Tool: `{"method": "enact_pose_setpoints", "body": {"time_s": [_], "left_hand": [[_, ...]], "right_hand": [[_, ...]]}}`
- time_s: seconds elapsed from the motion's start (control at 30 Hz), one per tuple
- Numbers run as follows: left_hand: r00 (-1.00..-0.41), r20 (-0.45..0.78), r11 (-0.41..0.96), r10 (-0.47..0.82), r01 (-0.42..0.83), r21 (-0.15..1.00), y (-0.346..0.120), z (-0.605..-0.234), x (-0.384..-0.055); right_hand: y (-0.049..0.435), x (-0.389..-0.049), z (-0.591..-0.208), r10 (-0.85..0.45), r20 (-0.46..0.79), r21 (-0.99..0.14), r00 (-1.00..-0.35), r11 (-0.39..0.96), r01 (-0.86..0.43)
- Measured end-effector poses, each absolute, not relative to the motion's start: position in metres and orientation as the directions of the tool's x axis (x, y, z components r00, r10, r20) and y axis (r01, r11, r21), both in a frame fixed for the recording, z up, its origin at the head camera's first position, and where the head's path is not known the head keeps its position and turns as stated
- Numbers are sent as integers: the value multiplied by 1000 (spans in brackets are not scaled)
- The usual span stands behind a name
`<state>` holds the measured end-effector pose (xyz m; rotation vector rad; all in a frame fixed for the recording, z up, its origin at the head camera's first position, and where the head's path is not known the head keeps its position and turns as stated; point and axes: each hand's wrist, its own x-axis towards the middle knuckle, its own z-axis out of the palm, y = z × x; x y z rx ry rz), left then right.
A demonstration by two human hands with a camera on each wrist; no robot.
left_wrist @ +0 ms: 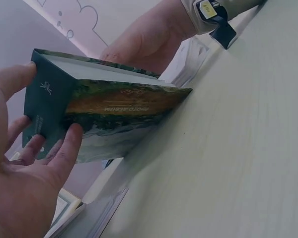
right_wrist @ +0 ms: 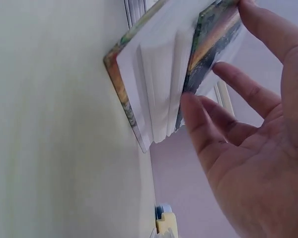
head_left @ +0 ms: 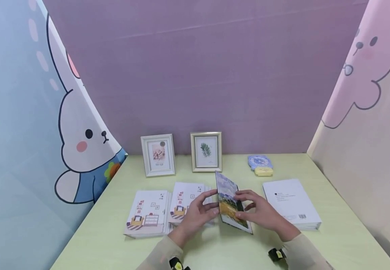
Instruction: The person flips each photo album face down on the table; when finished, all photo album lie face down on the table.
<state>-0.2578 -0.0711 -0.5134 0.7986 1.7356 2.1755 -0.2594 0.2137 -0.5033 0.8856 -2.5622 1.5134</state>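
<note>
Between both hands, a photo album point(head_left: 228, 204) with a painted landscape cover stands tilted just above the front of the table. Its dark green spine point(left_wrist: 47, 94) faces my left hand point(head_left: 198, 213), whose fingers and thumb hold it at the spine and the cover beside it. My right hand point(head_left: 260, 212) grips the album from the other side, with fingertips and thumb on the painted cover point(right_wrist: 213, 37). White page edges point(right_wrist: 161, 84) show between the slightly parted covers in the right wrist view.
Two white illustrated albums point(head_left: 146, 212) point(head_left: 184, 191) lie at the left, and a white book point(head_left: 292, 202) lies face down at the right. Behind stand a white picture frame point(head_left: 158, 173) and a gold picture frame point(head_left: 206, 169). A blue-and-yellow item point(head_left: 260, 162) sits at the back right.
</note>
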Motion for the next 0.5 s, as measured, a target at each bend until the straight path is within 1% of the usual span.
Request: {"method": "enact_pose_setpoints", "body": {"time_s": [0.33, 0.5], "left_hand": [[-781, 329, -286, 530, 201, 937, -71, -513, -258], [-779, 334, -278, 531, 212, 937, -70, -514, -258]], "right_hand": [[210, -260, -506, -450, 304, -856, -840, 258, -448], [209, -259, -505, -460, 298, -877, -837, 213, -430]]}}
